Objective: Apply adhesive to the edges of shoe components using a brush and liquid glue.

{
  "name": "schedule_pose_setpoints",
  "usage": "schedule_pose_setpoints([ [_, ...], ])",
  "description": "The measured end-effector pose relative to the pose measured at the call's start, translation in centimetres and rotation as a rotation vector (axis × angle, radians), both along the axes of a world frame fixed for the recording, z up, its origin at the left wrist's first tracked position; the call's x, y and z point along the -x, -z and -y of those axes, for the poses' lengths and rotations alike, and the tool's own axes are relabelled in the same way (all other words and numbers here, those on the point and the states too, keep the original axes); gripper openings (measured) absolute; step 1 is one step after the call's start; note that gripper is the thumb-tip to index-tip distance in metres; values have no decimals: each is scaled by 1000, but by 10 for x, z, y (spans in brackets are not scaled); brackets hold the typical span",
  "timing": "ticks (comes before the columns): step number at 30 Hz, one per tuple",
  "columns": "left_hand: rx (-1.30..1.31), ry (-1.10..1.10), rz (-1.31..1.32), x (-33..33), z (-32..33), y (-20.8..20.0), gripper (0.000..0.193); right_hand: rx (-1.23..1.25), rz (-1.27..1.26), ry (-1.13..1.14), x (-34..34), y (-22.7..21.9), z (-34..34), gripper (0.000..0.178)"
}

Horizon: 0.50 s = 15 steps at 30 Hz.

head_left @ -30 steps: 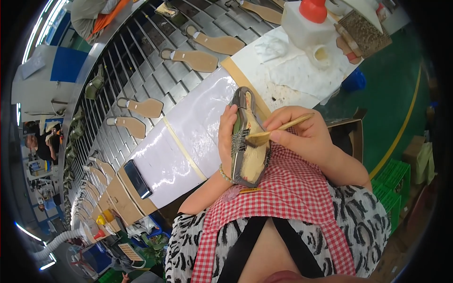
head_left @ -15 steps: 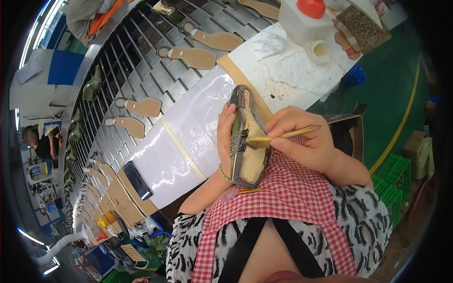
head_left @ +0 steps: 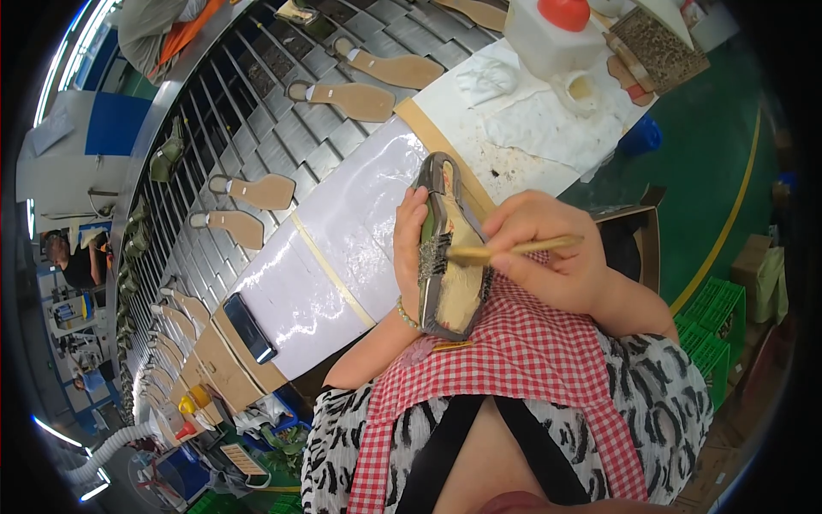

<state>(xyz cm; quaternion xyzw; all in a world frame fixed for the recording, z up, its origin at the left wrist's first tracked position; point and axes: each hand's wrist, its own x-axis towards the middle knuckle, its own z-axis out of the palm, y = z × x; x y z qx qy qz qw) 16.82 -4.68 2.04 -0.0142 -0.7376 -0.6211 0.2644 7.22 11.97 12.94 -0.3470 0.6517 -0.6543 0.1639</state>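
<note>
A shoe upper on its last (head_left: 461,295) is held bottom side up in front of my chest, its pale underside facing me and dark grey edges folded around it. My left hand (head_left: 410,231) supports it from the left side, fingers along the green outer part. In my right hand (head_left: 544,248) is a brush with a wooden handle (head_left: 522,248), pinched between thumb and fingers. The brush's tip touches the left edge of the underside, near the dark, textured strap (head_left: 433,257). The upper's far side is hidden from me.
Tan soles (head_left: 355,101) lie in pairs on the metal slat conveyor (head_left: 282,146). A phone (head_left: 249,327) rests on cardboard at the left. A white jug with red cap (head_left: 552,38) and an open glue pot (head_left: 578,92) stand at the far right of the worktable (head_left: 334,223).
The brush has shifted slightly within the same area, its tip now at the strap's edge. My left hand and the shoe upper have hardly moved.
</note>
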Motion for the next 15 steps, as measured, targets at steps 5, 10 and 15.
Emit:
schedule_pose_setpoints([
  [5, 249, -142, 157, -4, 15, -15, 82, 105, 150, -200, 2, -5, 2, 12],
  [10, -444, -27, 347, -18, 58, -35, 62, 286, 486, -41, 9, -6, -6, 16],
  [15, -830, 211, 299, 4, 96, -28, 80, 370, 642, 14, 20, -3, -3, 16],
])
